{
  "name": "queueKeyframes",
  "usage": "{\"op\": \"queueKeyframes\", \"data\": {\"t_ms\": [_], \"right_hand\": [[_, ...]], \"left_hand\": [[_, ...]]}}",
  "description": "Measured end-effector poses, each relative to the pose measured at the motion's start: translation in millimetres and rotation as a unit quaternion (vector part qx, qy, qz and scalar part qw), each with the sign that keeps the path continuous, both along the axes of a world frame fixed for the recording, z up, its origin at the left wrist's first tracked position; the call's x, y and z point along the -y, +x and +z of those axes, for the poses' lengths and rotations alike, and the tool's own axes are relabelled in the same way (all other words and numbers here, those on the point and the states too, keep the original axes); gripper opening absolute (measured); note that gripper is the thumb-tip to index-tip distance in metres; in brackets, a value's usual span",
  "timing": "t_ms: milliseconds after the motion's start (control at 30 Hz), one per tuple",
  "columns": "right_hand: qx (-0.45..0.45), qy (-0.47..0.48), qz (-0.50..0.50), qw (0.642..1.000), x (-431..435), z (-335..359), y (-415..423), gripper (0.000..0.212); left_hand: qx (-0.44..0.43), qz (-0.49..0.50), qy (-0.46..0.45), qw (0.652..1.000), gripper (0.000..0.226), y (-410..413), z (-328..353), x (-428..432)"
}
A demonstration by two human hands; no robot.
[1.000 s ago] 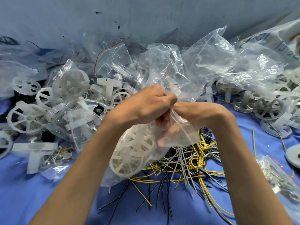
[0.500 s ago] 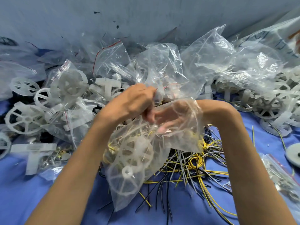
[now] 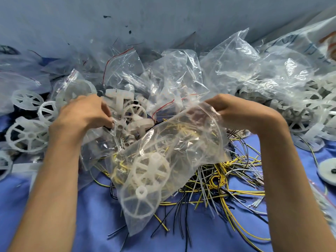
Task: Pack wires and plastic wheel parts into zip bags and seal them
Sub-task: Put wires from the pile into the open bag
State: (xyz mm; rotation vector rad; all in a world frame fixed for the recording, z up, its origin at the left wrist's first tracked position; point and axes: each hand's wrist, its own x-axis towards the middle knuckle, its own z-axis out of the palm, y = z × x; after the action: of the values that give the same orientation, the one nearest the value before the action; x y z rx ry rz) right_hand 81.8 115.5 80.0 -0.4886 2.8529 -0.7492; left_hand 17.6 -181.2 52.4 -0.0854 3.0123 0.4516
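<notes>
A clear zip bag [image 3: 174, 153] hangs tilted over the blue table, with white plastic wheels [image 3: 143, 190] and yellow wires inside. My right hand [image 3: 234, 113] pinches its upper right corner. My left hand [image 3: 85, 115] is apart from that bag, off to the left. Its fingers curl down onto the pile of loose white wheel parts [image 3: 134, 113] and the edge of another clear bag [image 3: 98, 142]; whether they grip anything is hidden. A tangle of yellow, black and grey wires [image 3: 227, 179] lies under and to the right of the held bag.
Crumpled clear bags [image 3: 254, 70] are heaped along the grey wall at the back. Loose white wheels lie at the left [image 3: 29, 135] and at the right [image 3: 298, 119]. A white disc [image 3: 327, 170] sits at the right edge. Bare blue cloth [image 3: 101, 224] shows in front.
My hands were together at the bag's mouth; they have drawn apart. My left hand moved left to the wheel pile, while my right hand keeps the bag, which now hangs lower and tilted.
</notes>
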Motion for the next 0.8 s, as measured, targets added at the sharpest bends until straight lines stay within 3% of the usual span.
{"op": "queueKeyframes", "data": {"t_ms": [100,300,433,567,700,800], "right_hand": [[-0.018,-0.044,0.009,0.999,0.0,-1.3,-2.2,0.024],[-0.045,-0.031,-0.004,0.999,11.1,1.2,-2.1,0.033],[-0.059,-0.075,-0.004,0.995,10.6,1.8,-2.9,0.025],[-0.108,-0.102,-0.035,0.988,9.0,1.1,-7.8,0.017],[-0.046,-0.270,-0.016,0.962,14.0,7.2,-2.8,0.017],[-0.016,-0.266,0.041,0.963,17.2,9.6,2.3,0.029]], "left_hand": [[0.013,-0.004,0.005,1.000,0.016,1.2,-1.2,-1.5],[0.031,-0.048,-0.079,0.995,0.014,0.6,4.8,-19.4],[0.047,-0.075,-0.096,0.991,0.011,1.5,25.1,-28.2],[-0.014,-0.125,-0.042,0.991,0.013,15.8,55.3,-37.4],[-0.109,-0.163,0.040,0.980,0.015,37.0,72.2,-55.4],[-0.156,-0.182,0.167,0.956,0.018,46.0,65.9,-71.8]]}}
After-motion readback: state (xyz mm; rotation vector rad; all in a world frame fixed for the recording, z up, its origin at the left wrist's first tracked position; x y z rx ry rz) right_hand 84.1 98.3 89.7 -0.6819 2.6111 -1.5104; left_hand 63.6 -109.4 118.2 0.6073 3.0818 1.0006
